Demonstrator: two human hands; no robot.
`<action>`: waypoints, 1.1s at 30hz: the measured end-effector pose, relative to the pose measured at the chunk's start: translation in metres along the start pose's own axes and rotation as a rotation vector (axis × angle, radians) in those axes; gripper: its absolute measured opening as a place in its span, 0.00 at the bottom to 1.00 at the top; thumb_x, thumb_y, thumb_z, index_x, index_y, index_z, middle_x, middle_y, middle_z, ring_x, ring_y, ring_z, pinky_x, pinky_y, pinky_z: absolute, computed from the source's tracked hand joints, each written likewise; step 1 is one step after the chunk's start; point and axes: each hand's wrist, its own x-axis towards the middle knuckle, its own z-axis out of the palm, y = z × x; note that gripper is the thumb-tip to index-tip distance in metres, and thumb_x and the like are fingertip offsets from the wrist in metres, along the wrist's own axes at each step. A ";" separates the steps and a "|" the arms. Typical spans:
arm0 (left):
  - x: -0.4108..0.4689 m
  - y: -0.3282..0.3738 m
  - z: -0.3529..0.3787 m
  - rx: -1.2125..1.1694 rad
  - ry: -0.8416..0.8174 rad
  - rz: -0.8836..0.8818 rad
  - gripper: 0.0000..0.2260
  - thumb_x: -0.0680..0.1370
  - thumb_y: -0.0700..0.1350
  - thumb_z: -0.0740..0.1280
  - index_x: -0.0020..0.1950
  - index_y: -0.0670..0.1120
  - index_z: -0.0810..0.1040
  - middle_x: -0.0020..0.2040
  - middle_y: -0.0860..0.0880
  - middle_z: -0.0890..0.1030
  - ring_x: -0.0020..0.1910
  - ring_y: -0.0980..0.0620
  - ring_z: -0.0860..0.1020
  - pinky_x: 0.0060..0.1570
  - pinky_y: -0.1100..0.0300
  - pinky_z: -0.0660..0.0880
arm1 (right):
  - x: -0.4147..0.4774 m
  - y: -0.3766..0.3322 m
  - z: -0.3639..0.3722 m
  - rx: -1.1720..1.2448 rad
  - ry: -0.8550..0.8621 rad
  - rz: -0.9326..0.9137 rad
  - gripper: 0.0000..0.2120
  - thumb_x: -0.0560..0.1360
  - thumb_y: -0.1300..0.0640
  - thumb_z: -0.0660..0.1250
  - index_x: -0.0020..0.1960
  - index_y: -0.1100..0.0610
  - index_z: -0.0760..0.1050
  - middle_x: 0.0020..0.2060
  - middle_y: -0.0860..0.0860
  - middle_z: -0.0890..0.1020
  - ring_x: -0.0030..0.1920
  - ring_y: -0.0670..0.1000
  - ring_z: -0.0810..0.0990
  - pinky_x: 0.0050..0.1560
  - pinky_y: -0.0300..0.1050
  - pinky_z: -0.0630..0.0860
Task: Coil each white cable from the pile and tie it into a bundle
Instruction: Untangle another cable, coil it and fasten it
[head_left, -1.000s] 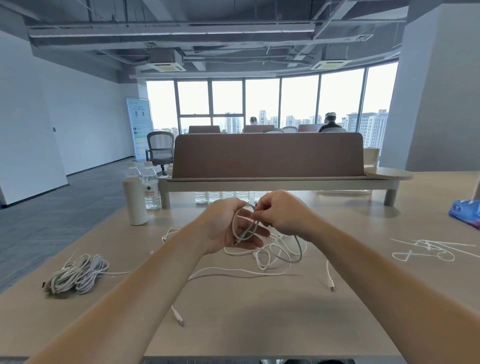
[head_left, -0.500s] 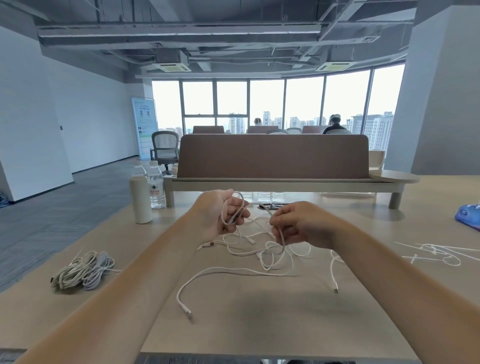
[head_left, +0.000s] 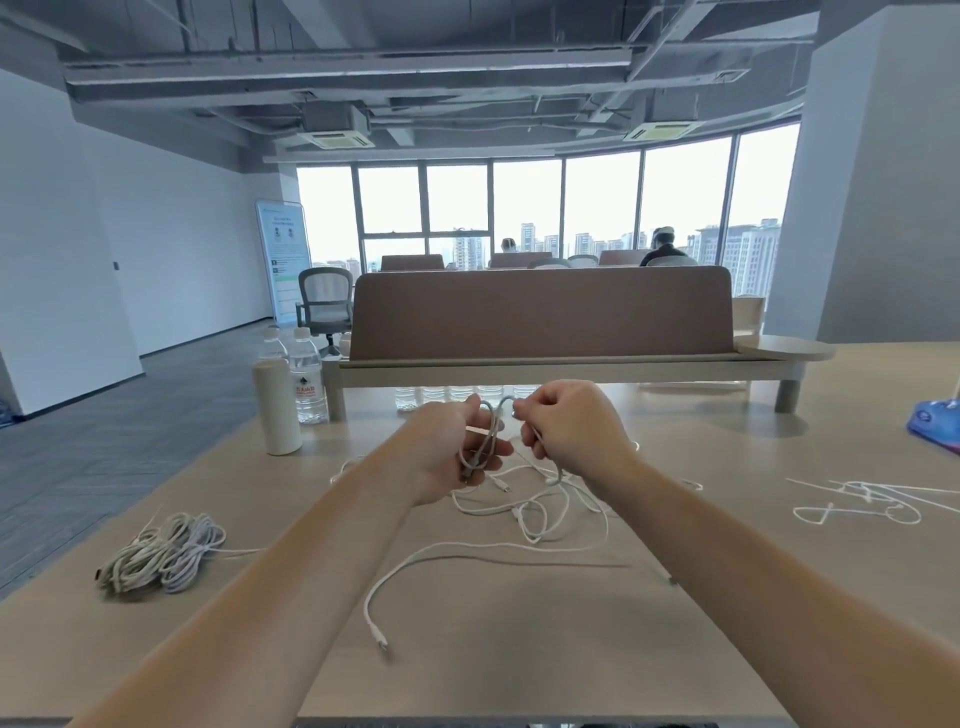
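Above the middle of the table, my left hand (head_left: 457, 447) holds a small coil of white cable (head_left: 487, 441), loops hanging through its fingers. My right hand (head_left: 569, 431) sits close beside it and pinches the same cable's running part, which arches between the two hands. Below them a loose pile of white cables (head_left: 540, 512) lies tangled on the wooden table (head_left: 519, 649). One long strand trails toward me and ends in a connector (head_left: 382, 644). Several finished bundles (head_left: 161, 558) lie together at the table's left edge.
A cream bottle (head_left: 278, 408) and water bottles (head_left: 306, 382) stand at the back left. White ties (head_left: 862, 501) lie scattered at the right, with a blue packet (head_left: 935, 423) beyond them. A raised shelf with a brown divider (head_left: 540, 317) crosses the back.
My right hand rose from the pile and closed in on my left hand, bringing more cable up to the coil. The camera view tilted slightly.
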 end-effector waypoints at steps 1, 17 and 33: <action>-0.001 0.000 0.001 -0.011 0.007 -0.002 0.20 0.86 0.52 0.53 0.49 0.40 0.76 0.39 0.40 0.81 0.33 0.46 0.75 0.32 0.58 0.65 | -0.002 -0.002 0.002 -0.031 -0.002 -0.021 0.12 0.80 0.56 0.66 0.39 0.59 0.81 0.28 0.51 0.81 0.26 0.49 0.75 0.34 0.46 0.75; -0.008 -0.002 0.006 0.015 0.076 0.085 0.20 0.87 0.53 0.52 0.45 0.40 0.72 0.27 0.44 0.76 0.29 0.47 0.71 0.27 0.63 0.61 | -0.014 -0.008 0.015 -0.119 -0.059 -0.181 0.05 0.77 0.58 0.68 0.44 0.55 0.80 0.30 0.51 0.83 0.27 0.47 0.76 0.36 0.43 0.75; 0.005 0.000 -0.011 -0.032 0.200 0.132 0.13 0.81 0.43 0.58 0.51 0.36 0.79 0.33 0.41 0.80 0.29 0.48 0.73 0.29 0.61 0.66 | -0.019 0.001 0.006 -0.339 -0.334 -0.183 0.05 0.77 0.58 0.71 0.42 0.53 0.78 0.34 0.49 0.85 0.26 0.46 0.75 0.34 0.42 0.75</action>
